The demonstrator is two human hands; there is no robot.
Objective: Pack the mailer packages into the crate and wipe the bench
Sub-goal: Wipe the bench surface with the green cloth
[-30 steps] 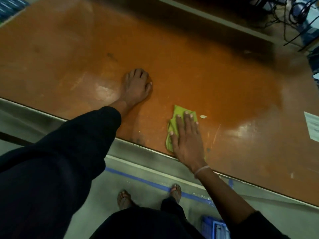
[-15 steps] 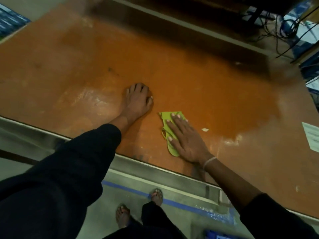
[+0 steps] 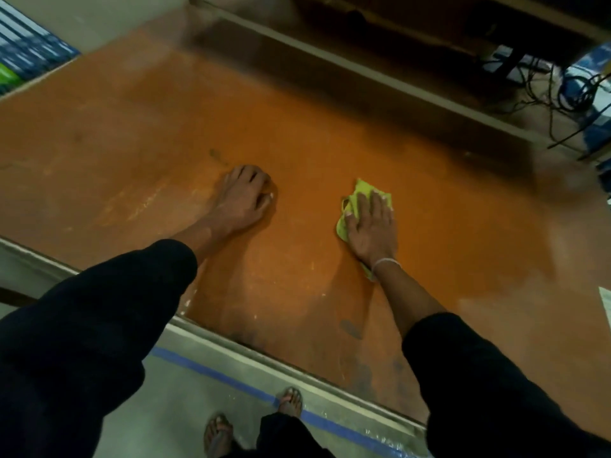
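No mailer packages or crate show anywhere in view, so the packing looks finished or at least out of sight; by my reading the job is in its wiping half, and not near done, since pale scuffs and dark smudges mark the orange desk (image 3: 330,127) toward its near edge at 6 o'clock and to the left at 9 o'clock. The right hand (image 3: 372,226) lies flat on a yellow-green cloth (image 3: 363,190), its fingers (image 3: 377,201) spread and straight, pressing the cloth down against the desk rather than gripping it; the cloth peeks out ahead of the fingertips and behind the wrist. The left hand (image 3: 244,200) rests at 9 o'clock of the cloth, well apart from it, fingers loosely curled with the tips on the surface and holding nothing, seemingly a brace. The wide stretch toward 12 and 3 o'clock lies open to the cloth. A sheet of paper (image 3: 605,300) sits at the desk's right edge at 3 o'clock and would need lifting. Tangled cables (image 3: 568,90) lie beyond the far edge at 1 o'clock, off the desk. Only the bracing hand sits in the cloth's path.
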